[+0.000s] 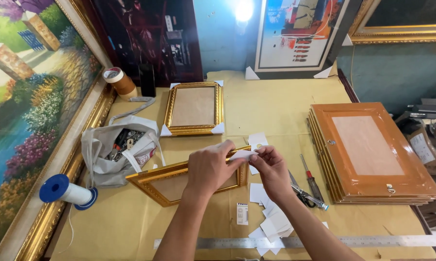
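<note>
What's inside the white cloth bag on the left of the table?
The white cloth bag lies open, showing a jumble of small dark and metallic pieces with a touch of red, likely tools or hardware. Anything deeper is hidden by the folded cloth and strap.

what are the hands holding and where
Both hands, left and right, pinch a white paper corner piece at its ends, over the gold frame's top right corner.

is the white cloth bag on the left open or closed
Open. The white bag's mouth gapes upward, showing small tools and dark items inside; its straps hang loose.
</note>
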